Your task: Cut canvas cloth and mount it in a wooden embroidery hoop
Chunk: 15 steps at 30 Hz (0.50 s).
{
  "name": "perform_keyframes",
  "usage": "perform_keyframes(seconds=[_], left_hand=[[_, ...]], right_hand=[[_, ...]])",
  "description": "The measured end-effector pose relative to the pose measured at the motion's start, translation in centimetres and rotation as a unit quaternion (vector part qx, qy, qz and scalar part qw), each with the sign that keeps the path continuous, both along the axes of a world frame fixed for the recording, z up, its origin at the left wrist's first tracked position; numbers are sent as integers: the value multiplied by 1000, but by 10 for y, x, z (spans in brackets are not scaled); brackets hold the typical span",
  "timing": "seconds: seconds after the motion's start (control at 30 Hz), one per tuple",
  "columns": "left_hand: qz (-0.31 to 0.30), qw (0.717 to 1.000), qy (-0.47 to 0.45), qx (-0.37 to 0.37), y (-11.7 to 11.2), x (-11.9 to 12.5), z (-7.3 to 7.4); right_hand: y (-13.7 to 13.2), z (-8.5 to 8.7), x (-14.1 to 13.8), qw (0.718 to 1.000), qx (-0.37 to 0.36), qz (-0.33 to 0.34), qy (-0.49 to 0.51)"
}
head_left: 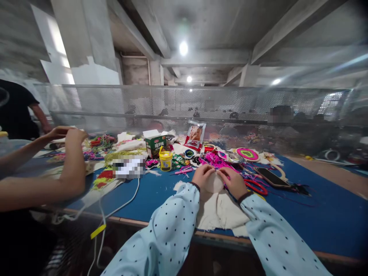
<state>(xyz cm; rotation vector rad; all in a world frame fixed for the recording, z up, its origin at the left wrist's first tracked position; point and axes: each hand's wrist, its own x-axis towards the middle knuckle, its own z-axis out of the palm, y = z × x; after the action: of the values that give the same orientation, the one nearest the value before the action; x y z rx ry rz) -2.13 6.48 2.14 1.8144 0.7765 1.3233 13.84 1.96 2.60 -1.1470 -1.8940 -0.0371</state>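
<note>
My left hand (203,176) and my right hand (232,180) are close together over the near edge of the table. Both have their fingers bent and pinched at the top of a cream cloth (222,211). Between them the fabric shows a pale round shape (214,184), perhaps a small hoop; its rim is partly hidden by my fingers. Below it the cloth spreads down to the table edge, with wrinkles and a frayed border. Just right of my right hand lie red scissor-like handles (255,187). Behind my fingers is a heap of magenta yarn (217,160).
On the blue table (324,218) lie a phone (273,177), a yellow tub (166,161), a green box (155,143), a snack packet (195,135) and a round pink-green piece (245,154). A white cable (135,195) hangs over the edge. A co-worker's arms (69,165) are at left.
</note>
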Motion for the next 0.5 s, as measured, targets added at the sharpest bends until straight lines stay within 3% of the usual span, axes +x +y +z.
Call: perform_keyframes(seconds=[0.1,0.3,0.5], left_hand=[[29,1000,-6,-7,3,1,-4],[36,999,-7,-16,1,2,-3],[29,999,-13,-27,-2,2,-1]], right_hand=[[1,-6,-4,1000,-9,-22,-15],[-1,-11,-10,987,32,-130,-92],[-3,-9,-11,981,55,-140,-119]])
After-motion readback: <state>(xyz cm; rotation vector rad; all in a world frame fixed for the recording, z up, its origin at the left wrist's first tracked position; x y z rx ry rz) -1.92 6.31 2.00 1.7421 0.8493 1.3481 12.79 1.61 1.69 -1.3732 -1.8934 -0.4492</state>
